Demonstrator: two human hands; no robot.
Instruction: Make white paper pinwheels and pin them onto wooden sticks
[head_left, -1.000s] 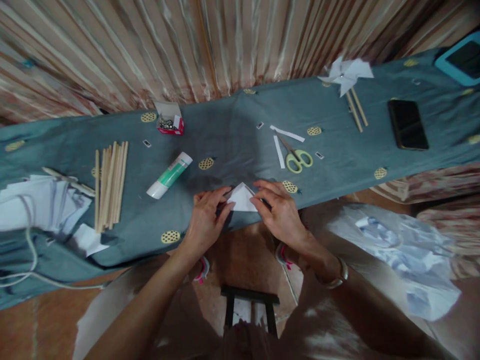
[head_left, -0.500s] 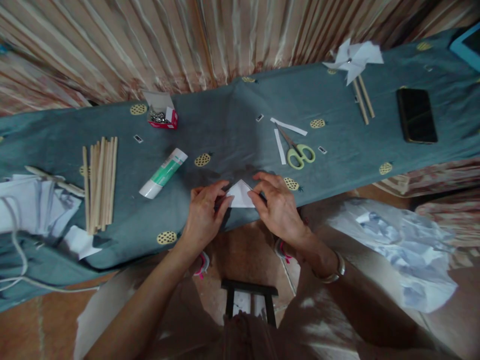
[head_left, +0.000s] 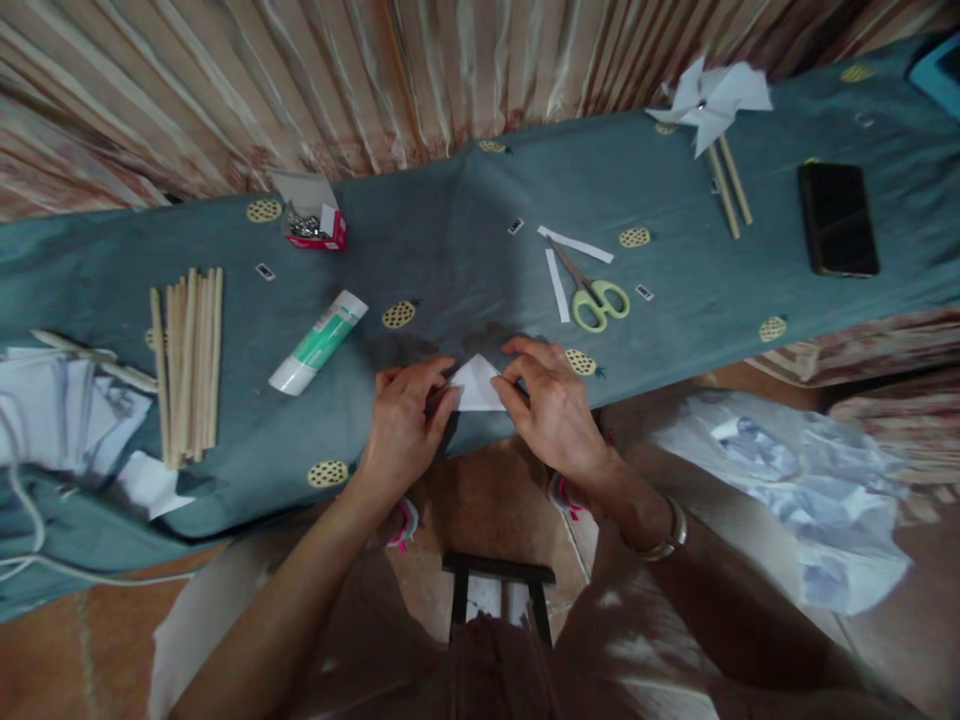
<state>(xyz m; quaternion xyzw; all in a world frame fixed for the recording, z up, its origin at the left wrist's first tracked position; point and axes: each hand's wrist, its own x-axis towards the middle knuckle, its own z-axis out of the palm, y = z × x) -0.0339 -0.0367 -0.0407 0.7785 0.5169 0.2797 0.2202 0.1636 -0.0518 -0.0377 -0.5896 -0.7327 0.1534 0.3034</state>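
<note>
A small white sheet of paper (head_left: 478, 388), folded to a triangle with its peak pointing away from me, is held at the table's near edge. My left hand (head_left: 409, 415) pinches its left corner between thumb and fingers. On the opposite corner, my right hand (head_left: 551, 405) has the same kind of pinch. Beyond my right hand lie scissors (head_left: 592, 298) with green handles, beside two thin paper strips (head_left: 576, 244). A glue stick (head_left: 319, 343) with a green label lies to the left of my left hand.
Wooden sticks (head_left: 191, 365) and a stack of white paper (head_left: 52, 410) lie at left. Further back sits a red box of metal pins (head_left: 315, 230). A paper pinwheel (head_left: 709, 100) and a phone (head_left: 838, 220) rest at right. A plastic bag (head_left: 802, 500) hangs below the table's right side.
Both hands keep their pinch on the folded paper, with barely any movement of the fingers. The whole view has shifted slightly, so table items appear higher.
</note>
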